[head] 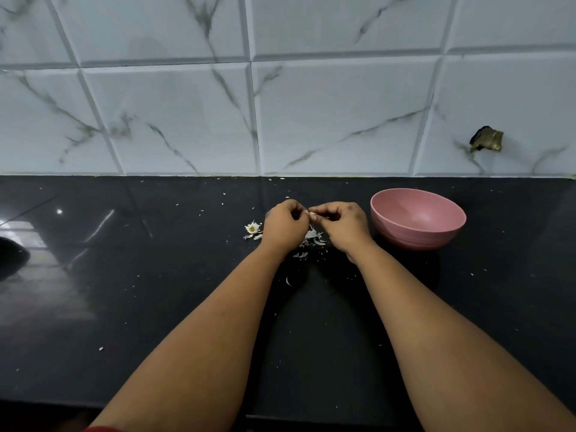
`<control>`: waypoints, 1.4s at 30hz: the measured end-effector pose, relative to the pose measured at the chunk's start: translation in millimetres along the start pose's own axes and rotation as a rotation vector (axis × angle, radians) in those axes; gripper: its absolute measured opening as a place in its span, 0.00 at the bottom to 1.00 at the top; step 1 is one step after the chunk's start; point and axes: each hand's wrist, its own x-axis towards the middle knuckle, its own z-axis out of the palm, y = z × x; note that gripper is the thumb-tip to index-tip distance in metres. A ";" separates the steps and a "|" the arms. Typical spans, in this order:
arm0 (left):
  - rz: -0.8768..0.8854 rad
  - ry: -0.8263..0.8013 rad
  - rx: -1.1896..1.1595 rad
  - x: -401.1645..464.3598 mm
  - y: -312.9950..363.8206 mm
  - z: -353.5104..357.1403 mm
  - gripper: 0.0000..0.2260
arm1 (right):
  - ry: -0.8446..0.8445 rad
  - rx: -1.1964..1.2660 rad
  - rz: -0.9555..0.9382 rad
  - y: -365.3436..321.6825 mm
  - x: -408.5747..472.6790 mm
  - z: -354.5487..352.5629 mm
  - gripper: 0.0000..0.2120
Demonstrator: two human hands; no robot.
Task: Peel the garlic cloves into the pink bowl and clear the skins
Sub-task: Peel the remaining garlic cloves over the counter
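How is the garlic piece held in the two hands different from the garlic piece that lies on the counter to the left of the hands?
The garlic clove is pinched between the fingertips of the left hand and the right hand, above the counter; the garlic remnant lies untouched on it. The clove shows only as a small pale tip; the remnant is fully visible, flat and flower-like, with a darker centre. Both are whitish, with loose skins nearby.

A glossy black counter [124, 307] meets marble-look wall tiles [343, 113] (one chipped).

left hand [285, 224], right hand [341, 226], fingers curled, meeting
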 end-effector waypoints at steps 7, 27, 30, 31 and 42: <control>-0.007 0.033 0.022 1.6 -1.6 -1.1 0.03 | -0.029 -0.045 -0.015 -1.9 -1.5 0.2 0.07; -0.056 0.000 -0.055 3.0 -5.0 -4.0 0.25 | 0.053 0.118 0.050 -2.4 0.2 3.4 0.05; -0.016 0.030 -0.073 2.8 -5.9 -1.7 0.19 | 0.066 0.078 0.035 -0.8 0.6 2.7 0.03; -0.018 0.057 -0.096 3.2 -5.9 -1.5 0.13 | 0.067 0.067 0.031 -0.7 0.0 2.5 0.03; -0.017 -0.077 -0.449 7.4 -5.3 -3.1 0.04 | 0.007 0.283 0.111 -5.4 -2.2 1.1 0.07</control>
